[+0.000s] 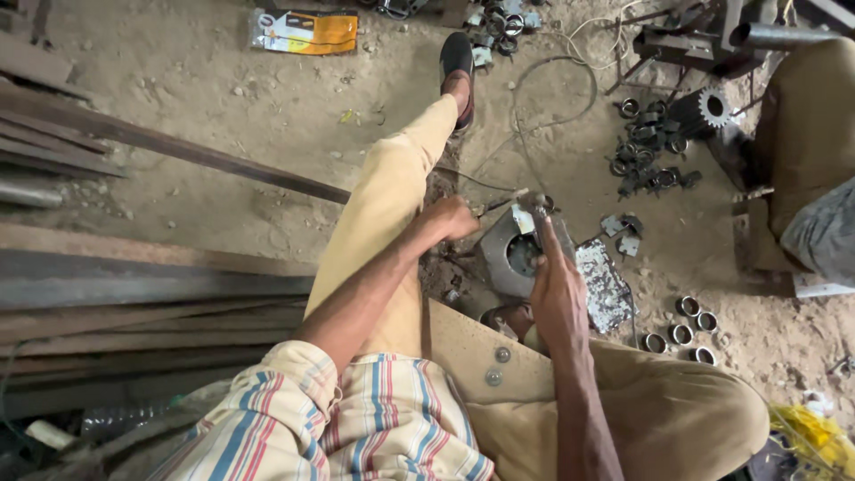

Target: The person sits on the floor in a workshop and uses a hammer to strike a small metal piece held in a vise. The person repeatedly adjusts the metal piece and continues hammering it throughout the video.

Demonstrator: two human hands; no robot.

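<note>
I sit on a dirt floor with one leg stretched out. My left hand (451, 219) is closed around a thin rod-like tool (500, 204) whose tip points right. My right hand (556, 283) rests on a grey metal part with a round hole (509, 256) and holds a small metal piece (524, 217) against its top edge with a raised finger. The tool's tip meets that small piece. A flat, speckled metal plate (604, 285) lies just right of my right hand.
Long steel bars and strips (134, 294) are stacked on the left. Metal rings (686, 331) lie at the right, more rings and a gear (712, 107) farther back. A yellow-orange packet (305, 32) lies at the top. A loose wire (570, 89) curls on the ground.
</note>
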